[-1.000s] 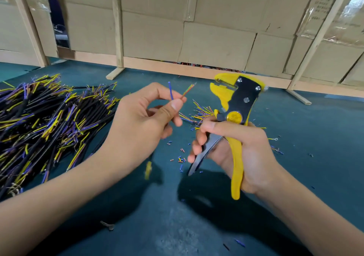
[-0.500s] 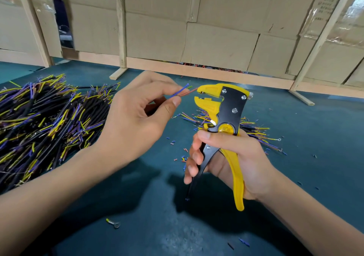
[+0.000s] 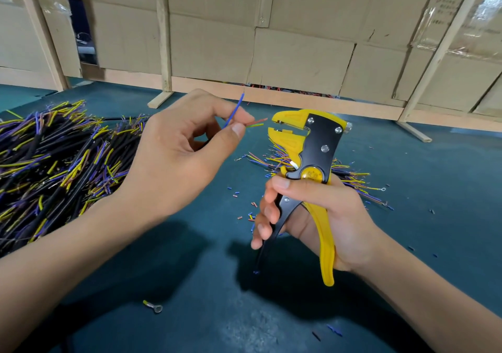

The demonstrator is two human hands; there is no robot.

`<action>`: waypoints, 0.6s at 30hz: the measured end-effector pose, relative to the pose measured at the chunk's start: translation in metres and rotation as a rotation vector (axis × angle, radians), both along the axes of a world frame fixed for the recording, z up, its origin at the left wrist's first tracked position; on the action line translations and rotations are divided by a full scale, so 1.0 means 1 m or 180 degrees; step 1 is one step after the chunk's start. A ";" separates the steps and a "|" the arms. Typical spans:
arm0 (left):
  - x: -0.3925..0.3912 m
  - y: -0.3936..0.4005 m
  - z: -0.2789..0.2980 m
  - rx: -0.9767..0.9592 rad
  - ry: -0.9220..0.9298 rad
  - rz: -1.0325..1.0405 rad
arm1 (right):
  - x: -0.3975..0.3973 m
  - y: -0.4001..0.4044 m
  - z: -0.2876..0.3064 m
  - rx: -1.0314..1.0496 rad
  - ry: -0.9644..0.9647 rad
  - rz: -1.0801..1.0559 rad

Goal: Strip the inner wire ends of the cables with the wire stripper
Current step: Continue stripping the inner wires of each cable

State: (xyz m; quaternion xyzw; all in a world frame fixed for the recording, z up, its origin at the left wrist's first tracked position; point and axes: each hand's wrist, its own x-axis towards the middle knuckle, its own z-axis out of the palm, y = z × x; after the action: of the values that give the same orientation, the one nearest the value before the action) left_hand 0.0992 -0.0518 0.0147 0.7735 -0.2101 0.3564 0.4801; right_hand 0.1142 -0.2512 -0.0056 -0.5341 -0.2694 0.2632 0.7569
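Head view: at lower right my right hand curls around the handles of the wire stripper, its yellow jaws apart. Just left of them, at center, my left hand pinches the wires. At far left lies the cable pile.

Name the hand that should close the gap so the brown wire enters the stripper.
Left. The left hand pinches the brown wire, whose tip points at the stripper's open jaws, just short of them. The right hand need only hold the stripper steady.
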 end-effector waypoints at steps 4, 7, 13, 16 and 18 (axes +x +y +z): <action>0.001 0.001 0.000 0.0168 -0.0066 0.0008 | 0.000 0.000 0.001 -0.0020 -0.0009 0.0019; 0.003 0.002 0.000 0.0160 -0.0088 0.0027 | -0.001 0.000 0.001 -0.0041 -0.0025 0.0044; 0.002 0.003 0.001 0.0345 -0.0250 0.0074 | -0.002 0.000 -0.002 -0.0039 -0.0151 0.0048; 0.001 0.002 0.001 0.0586 -0.0423 0.0132 | -0.002 0.001 -0.004 -0.0033 -0.0224 0.0114; 0.000 0.001 0.001 0.0630 -0.0480 0.0161 | -0.002 0.001 -0.004 -0.0044 -0.0260 0.0134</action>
State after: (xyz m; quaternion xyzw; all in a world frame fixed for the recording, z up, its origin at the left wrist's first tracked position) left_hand 0.0996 -0.0507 0.0152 0.7932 -0.2602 0.4032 0.3750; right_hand 0.1124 -0.2506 -0.0099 -0.5439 -0.3094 0.2589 0.7358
